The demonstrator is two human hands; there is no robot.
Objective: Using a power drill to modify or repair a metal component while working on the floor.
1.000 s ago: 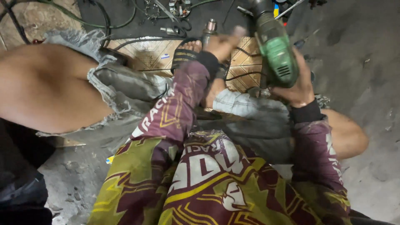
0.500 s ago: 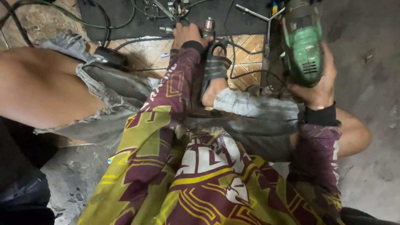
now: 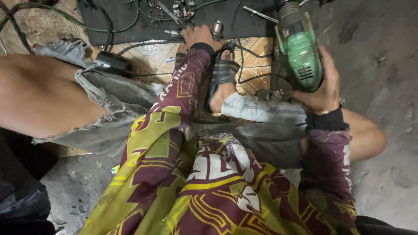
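My right hand grips a green and grey power drill, held upright at the right, its nose pointing away from me. My left hand reaches forward over the patterned board to the edge of a black mat. Its fingers rest by small metal parts: a short cylinder and a small bolt-like piece. Whether the fingers hold one is hidden. My foot in a black sandal lies just right of that arm.
Black and green cables loop across the mat and board. A black cylinder lies by my left knee. A metal rod and a small motor part sit on the mat. Grey concrete floor is at right.
My left hand has stretched further forward to the metal parts at the mat's edge. The drill in my right hand has shifted right and is held more upright.
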